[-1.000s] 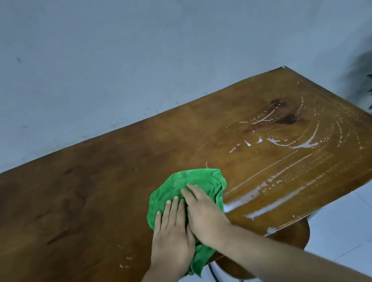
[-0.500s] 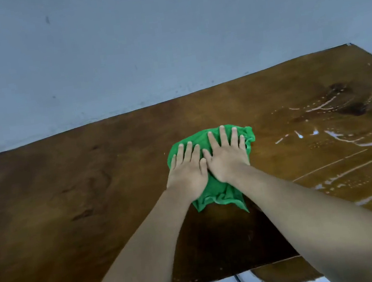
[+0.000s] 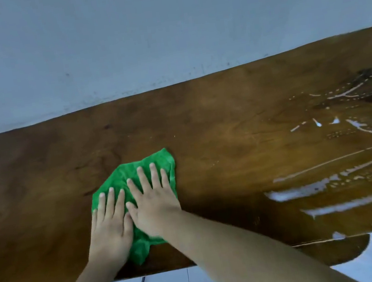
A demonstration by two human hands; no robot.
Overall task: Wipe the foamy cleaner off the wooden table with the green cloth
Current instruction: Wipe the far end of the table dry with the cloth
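Both hands, left [image 3: 111, 229] and right [image 3: 155, 203], lie open and flat on the bunched cloth [image 3: 156, 162] mid-table [image 3: 224, 115], likely to press it down for wiping, while foam [image 3: 308, 189] streaks sit well apart to the right.

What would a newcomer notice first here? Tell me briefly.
The bright green cloth at the middle of the brown wooden table, pressed flat under the left hand and right hand side by side. Then the white foam streaks on the table's right part, away from the cloth.
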